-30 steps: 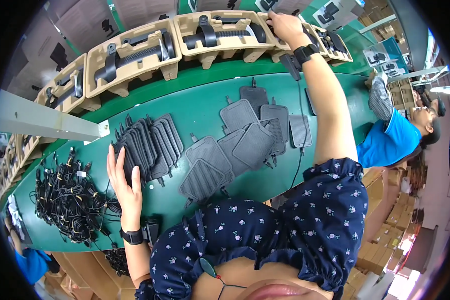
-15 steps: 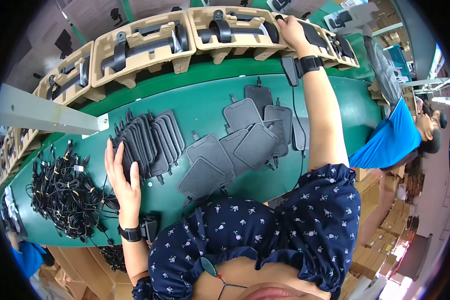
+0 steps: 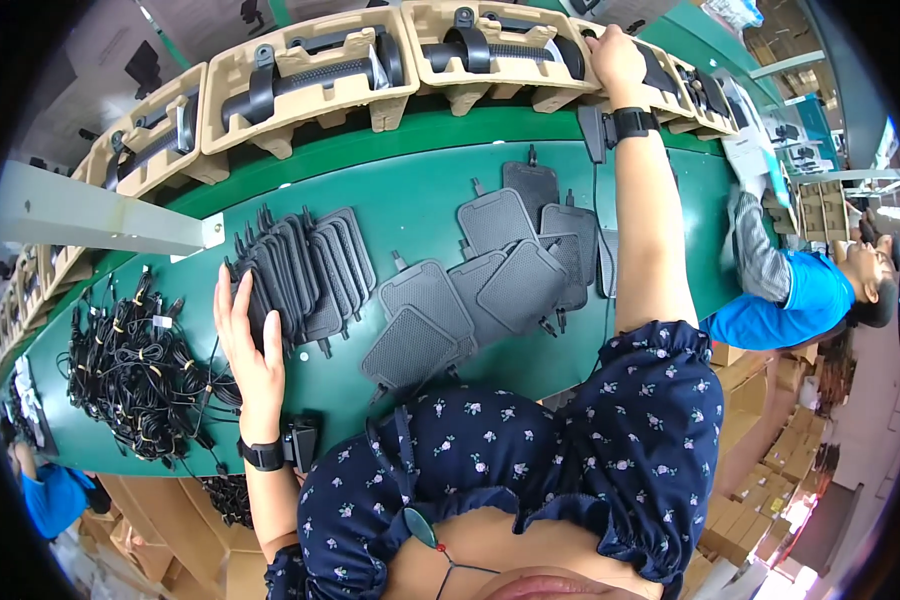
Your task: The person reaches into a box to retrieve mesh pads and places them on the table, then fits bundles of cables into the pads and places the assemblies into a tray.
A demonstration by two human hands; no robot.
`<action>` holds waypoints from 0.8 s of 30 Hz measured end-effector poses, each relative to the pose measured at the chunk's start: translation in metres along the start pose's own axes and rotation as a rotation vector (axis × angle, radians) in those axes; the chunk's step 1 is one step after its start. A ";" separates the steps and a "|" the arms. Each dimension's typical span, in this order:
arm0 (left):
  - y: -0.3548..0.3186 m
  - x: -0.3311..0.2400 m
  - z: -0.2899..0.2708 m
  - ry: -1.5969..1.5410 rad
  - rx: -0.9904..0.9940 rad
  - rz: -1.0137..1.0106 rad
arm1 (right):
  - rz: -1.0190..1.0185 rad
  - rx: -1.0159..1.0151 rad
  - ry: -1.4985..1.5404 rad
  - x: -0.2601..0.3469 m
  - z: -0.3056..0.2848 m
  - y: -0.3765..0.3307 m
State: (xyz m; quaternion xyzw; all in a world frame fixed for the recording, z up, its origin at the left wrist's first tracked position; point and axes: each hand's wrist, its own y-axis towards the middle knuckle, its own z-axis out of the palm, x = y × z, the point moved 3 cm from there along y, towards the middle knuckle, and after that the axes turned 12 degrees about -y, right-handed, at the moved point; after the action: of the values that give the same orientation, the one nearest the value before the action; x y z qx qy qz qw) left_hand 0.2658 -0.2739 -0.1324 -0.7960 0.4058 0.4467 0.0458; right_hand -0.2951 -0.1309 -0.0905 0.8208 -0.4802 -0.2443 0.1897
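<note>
My left hand [image 3: 252,345] is open, fingers stretched out, lying against the near left side of a row of stacked black mesh-faced panels [image 3: 300,270] with short stubs. My right hand [image 3: 618,62] reaches far to the upper right, fingers curled over the near end of a tan moulded pulp tray [image 3: 672,100] that holds black parts. What those fingers grip is hidden. Beside it stands another pulp tray [image 3: 450,78] with a black cylinder [image 3: 505,55] and a ring-shaped bracket [image 3: 465,40]. More black panels [image 3: 525,285] lie loosely overlapped on the green table [image 3: 370,190] between my arms.
A heap of bundled black cables [image 3: 135,375] lies at the left. A pale metal beam [image 3: 100,210] juts over the table there. Further pulp trays [image 3: 210,140] line the far edge. A co-worker in a blue shirt [image 3: 815,295] works at the right; another blue sleeve [image 3: 50,500] shows lower left.
My right hand and the trays sit slightly further right and higher in view. My left hand stays against the stacked panels. The co-worker's forearm at the right has come down, near a white object.
</note>
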 end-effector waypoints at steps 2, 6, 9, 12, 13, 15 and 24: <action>-0.001 0.002 0.001 0.004 -0.007 -0.001 | 0.001 0.147 0.045 -0.004 0.004 0.004; 0.004 0.002 0.004 -0.009 -0.023 0.039 | -0.195 0.114 -0.087 -0.013 0.022 0.013; 0.004 0.003 0.004 0.011 -0.025 0.050 | -0.286 0.093 -0.229 -0.005 0.005 -0.004; -0.005 0.015 0.003 0.021 -0.057 0.041 | -0.319 -0.113 -0.135 0.042 -0.082 -0.066; -0.003 0.013 0.004 0.028 -0.050 0.057 | -0.359 -0.031 0.174 0.039 -0.087 -0.082; -0.005 0.017 0.003 0.028 -0.051 0.057 | -0.734 0.182 0.564 0.066 -0.132 -0.128; -0.010 0.017 0.000 0.024 -0.045 0.068 | -1.164 0.391 0.030 0.115 -0.147 -0.211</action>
State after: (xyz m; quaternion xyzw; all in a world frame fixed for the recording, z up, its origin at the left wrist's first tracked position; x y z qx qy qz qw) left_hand 0.2774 -0.2782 -0.1481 -0.7881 0.4229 0.4472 0.0079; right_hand -0.0139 -0.1225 -0.1122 0.9713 0.0137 -0.2035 -0.1223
